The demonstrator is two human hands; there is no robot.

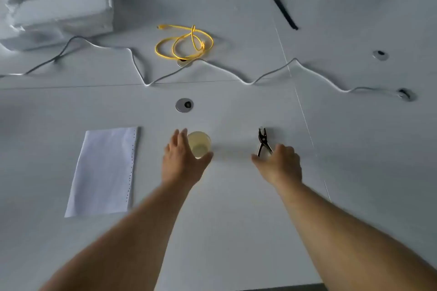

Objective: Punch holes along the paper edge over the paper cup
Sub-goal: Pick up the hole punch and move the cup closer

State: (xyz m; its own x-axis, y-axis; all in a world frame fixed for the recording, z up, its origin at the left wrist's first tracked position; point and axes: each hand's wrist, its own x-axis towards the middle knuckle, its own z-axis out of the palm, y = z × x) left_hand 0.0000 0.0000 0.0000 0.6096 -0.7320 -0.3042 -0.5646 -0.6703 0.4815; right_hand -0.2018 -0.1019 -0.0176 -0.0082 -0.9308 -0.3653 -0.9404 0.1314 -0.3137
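A yellowish paper cup (199, 143) stands upright on the white table (236, 196), slightly left of centre. My left hand (183, 160) wraps it from the near left, with fingers along its left side and the thumb against its near rim. A black plier-type hole punch (263, 139) lies right of the cup, jaws pointing away from me. My right hand (280, 164) covers the handle ends with curled fingers and the thumb spread to the left; a grip is not clear. A white sheet of paper (104, 172) lies flat at the left, with a row of small holes along its right edge.
A round cable grommet (184, 105) sits just beyond the cup. Farther back lie a coiled yellow cable (184, 42), a long white cable (236, 75), a black strap (281, 7) and a white wrapped bundle (59, 14). Two more grommets are at the right.
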